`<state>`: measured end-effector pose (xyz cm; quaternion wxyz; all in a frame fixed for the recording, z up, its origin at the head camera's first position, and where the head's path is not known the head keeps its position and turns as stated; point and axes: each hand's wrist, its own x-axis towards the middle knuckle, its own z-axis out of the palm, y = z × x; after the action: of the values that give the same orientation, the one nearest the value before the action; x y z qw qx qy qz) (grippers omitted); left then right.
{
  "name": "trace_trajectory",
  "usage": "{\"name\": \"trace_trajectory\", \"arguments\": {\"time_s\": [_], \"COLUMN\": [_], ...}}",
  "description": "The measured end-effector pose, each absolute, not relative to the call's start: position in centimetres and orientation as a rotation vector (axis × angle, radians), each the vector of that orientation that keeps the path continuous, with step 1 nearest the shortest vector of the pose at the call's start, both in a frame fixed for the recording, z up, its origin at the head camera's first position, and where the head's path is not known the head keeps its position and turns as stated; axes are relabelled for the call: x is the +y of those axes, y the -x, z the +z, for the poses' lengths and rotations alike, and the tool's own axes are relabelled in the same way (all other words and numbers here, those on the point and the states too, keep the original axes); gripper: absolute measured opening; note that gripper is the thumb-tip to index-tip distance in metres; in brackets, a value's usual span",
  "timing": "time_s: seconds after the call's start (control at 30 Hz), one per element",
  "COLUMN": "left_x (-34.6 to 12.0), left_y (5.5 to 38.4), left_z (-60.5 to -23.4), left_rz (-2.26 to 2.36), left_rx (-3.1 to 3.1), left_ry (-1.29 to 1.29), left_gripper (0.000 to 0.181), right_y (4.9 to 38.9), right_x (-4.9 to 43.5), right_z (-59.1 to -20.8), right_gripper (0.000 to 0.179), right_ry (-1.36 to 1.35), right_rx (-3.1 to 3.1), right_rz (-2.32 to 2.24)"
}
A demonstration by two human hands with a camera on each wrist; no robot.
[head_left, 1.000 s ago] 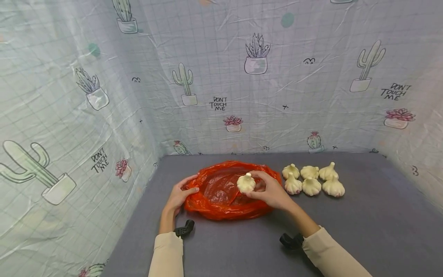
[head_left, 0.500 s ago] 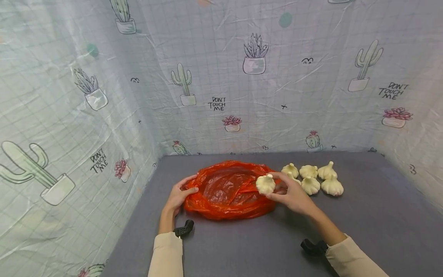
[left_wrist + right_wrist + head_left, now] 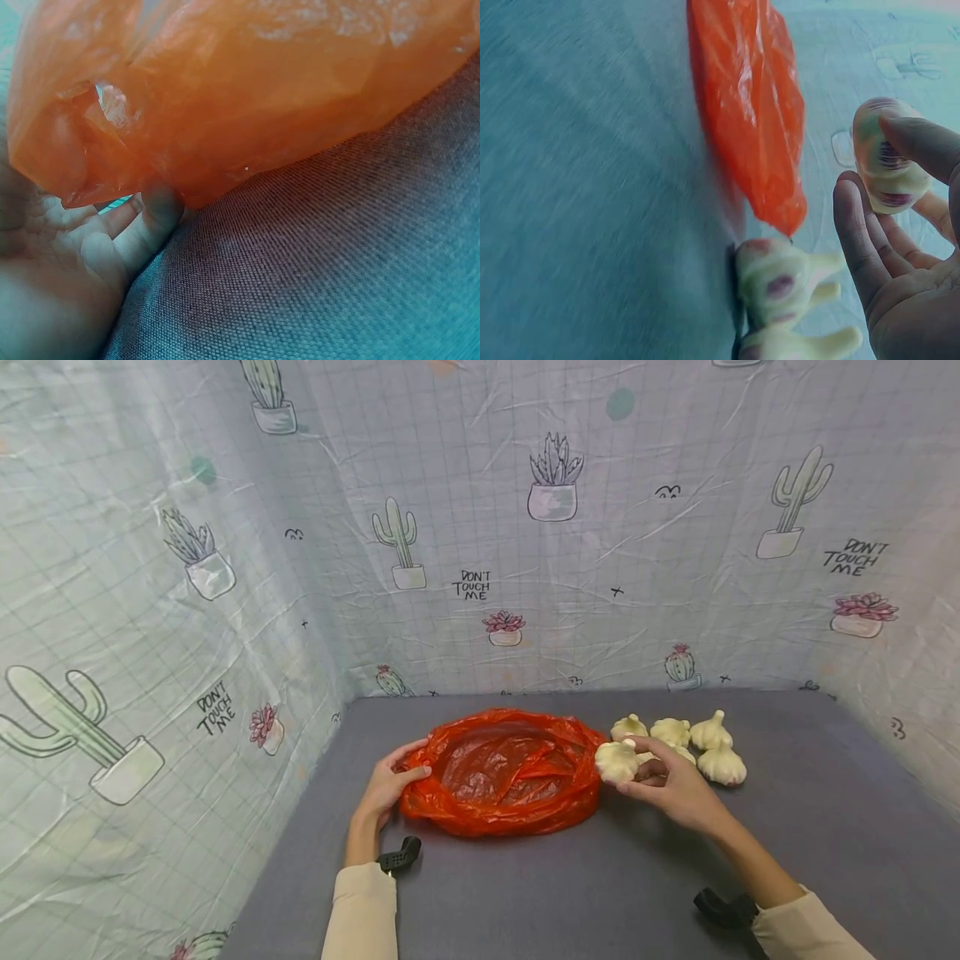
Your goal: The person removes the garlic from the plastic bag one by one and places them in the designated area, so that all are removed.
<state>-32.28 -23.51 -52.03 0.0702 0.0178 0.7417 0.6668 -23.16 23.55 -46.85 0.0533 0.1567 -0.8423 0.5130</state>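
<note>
An orange-red plastic bag [image 3: 498, 820] lies with its mouth spread wide on the grey table. My left hand [image 3: 384, 792] holds its left rim, thumb over the edge; the left wrist view shows the thin bag wall [image 3: 285, 105] against the fingers. Just off the bag's right rim, my right hand [image 3: 681, 792] pinches a garlic bulb [image 3: 616, 763] between thumb and fingers, raised above the table. Behind that hand stand several garlic bulbs [image 3: 722, 765] in two rows, some partly hidden by it. The right wrist view shows the held bulb [image 3: 889, 161] apart from the bulbs [image 3: 780, 281] below.
The grey tabletop [image 3: 517, 893] extends in front of the bag and to the right of the bulbs. A cactus-printed sheet [image 3: 577, 560] hangs behind and along the sides. A black wrist device [image 3: 723, 910] sits on the right wrist, another [image 3: 400, 856] on the left.
My right hand has carried the garlic bulb rightward, from above the bag's mouth to beyond its right rim, near the standing bulbs. The left hand and bag have stayed in place.
</note>
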Motion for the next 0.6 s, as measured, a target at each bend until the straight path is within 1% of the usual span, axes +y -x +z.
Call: {"name": "trace_trajectory", "arguments": {"time_s": [0.27,0.6], "left_x": [-23.5,-23.3], "left_y": [32.2,32.1], "left_z": [-52.0,-51.8], "left_rz": [2.010,2.001], "left_rx": [2.220,2.237], "left_ry": [-0.050,-0.044], "left_gripper": [0.055,0.054], "right_y": [22.4,21.6], "right_x": [25.1,26.6], "right_z": [-47.5,-47.7], "right_gripper": [0.068,0.066], "right_ry": [-0.483,-0.431], "right_rx": [-2.528,-2.588], "right_rz": [1.575,1.470]}}
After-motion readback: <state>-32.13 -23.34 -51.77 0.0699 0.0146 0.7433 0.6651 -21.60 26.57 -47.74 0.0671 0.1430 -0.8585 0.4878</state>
